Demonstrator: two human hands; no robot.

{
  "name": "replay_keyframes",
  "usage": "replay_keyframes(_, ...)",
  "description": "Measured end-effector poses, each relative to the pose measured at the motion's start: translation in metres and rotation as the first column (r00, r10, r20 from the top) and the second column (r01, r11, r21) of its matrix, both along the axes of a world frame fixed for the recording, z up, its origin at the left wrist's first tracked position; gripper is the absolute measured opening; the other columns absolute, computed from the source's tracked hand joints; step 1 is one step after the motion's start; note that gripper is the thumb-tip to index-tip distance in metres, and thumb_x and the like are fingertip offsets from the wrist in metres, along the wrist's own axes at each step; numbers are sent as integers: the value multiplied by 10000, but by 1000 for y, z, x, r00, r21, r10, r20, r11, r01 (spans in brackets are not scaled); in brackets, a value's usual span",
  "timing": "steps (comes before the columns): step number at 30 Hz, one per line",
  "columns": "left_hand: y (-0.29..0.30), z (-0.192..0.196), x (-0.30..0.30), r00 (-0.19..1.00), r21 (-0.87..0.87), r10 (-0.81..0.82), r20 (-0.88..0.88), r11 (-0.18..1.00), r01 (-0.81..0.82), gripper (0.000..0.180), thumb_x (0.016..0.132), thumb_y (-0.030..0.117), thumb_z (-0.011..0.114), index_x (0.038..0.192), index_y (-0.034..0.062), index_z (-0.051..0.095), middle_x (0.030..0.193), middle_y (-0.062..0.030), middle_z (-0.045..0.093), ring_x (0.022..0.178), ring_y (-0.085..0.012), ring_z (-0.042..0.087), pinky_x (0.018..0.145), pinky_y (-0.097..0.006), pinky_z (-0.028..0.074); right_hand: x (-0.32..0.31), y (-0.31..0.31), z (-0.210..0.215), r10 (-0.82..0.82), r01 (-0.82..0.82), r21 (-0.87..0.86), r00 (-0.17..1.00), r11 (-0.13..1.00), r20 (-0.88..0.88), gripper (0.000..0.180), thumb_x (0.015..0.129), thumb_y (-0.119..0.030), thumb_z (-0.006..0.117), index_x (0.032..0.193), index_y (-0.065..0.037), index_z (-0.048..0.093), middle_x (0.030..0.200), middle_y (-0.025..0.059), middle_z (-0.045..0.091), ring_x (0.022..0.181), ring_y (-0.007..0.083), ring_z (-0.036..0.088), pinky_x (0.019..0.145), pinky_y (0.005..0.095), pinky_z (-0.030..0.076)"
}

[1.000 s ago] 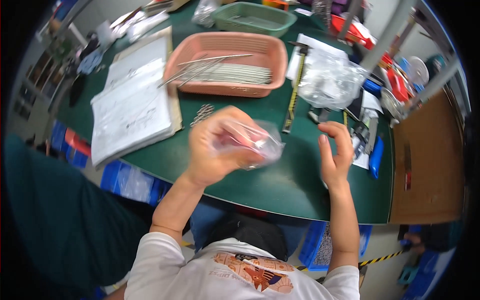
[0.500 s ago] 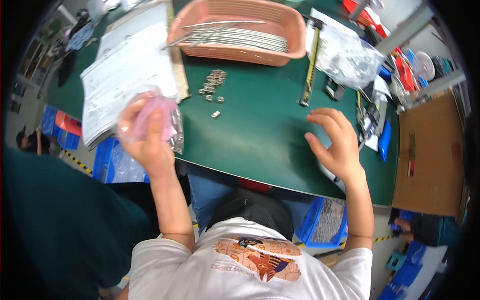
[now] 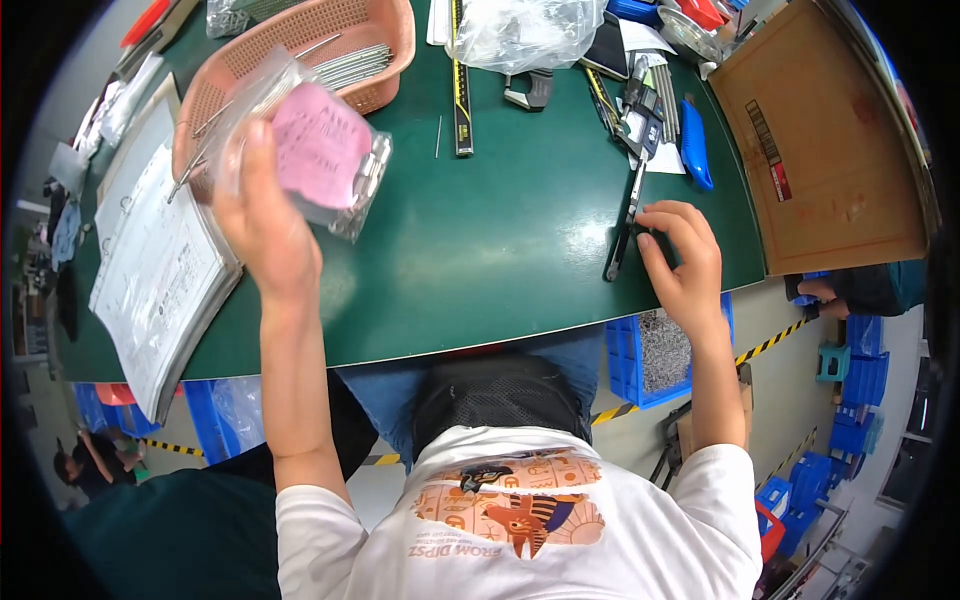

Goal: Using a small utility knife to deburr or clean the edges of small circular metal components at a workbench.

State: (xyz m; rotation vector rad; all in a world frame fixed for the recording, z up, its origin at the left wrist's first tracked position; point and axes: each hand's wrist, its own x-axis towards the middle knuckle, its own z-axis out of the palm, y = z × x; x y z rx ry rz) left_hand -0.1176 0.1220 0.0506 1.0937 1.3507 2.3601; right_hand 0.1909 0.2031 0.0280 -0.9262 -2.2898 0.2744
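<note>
My left hand (image 3: 268, 215) is closed on a clear plastic bag (image 3: 345, 222), raised above the table's left side. Inside it are a pink handwritten slip (image 3: 320, 145) and small shiny metal parts (image 3: 370, 175). My right hand (image 3: 685, 260) has its thumb and fingers apart, with the fingertips beside the lower part of a digital caliper (image 3: 642, 130). Whether they touch it I cannot tell. The caliper lies lengthwise on the green table (image 3: 480, 260). The loose metal pieces seen on the table earlier are out of sight now.
Behind the bag stands a pink basket (image 3: 395, 85) with thin metal rods (image 3: 355, 68). An open binder (image 3: 160, 260) lies at left. A measuring tape (image 3: 461, 90), clear plastic bag (image 3: 525, 30), C-shaped gauge (image 3: 530, 90) and blue-handled tool (image 3: 693, 145) lie farther back; a cardboard box (image 3: 820, 140) stands right.
The view has swung right. My left hand has lifted the bag and turned it so the slip and metal parts show. My right hand has come to the caliper.
</note>
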Motion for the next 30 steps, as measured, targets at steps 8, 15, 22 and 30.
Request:
replay_keyframes(8,22,-24,-17,972,-276,-33,-235,961,-34,379,837,168,570,1140,-44,484,1053,-110,542,968,-170,529,864,-281,411,-43,11,5,178,-175,206,984,963,0,158,658,-22,644,805,-71,613,816,59,590,755,244,575,648,341,449)
replay_keyframes(15,13,-45,-28,948,-15,76,-308,996,-84,646,751,233,550,1276,-39,290,1180,-173,424,1105,-268,424,966,-381,327,-189,48,-9,353,-599,399,767,695,537,58,624,-160,566,576,-129,556,645,17,562,712,185,568,624,308,417)
replay_keyframes(22,8,-33,-16,956,88,122,-268,991,-101,619,746,223,521,1250,-42,279,1151,-183,430,1067,-268,442,944,-394,349,-210,58,-13,327,-708,441,670,551,667,107,627,-187,571,531,-139,568,581,6,593,616,185,585,563,307,405)
replay_keyframes(30,-2,-32,-17,913,36,221,-344,974,-223,560,749,123,509,1240,-40,293,1187,-183,423,1090,-268,436,945,-394,348,-101,41,13,381,-338,307,920,890,-90,172,585,-36,588,740,-76,524,658,51,569,593,226,592,545,334,475)
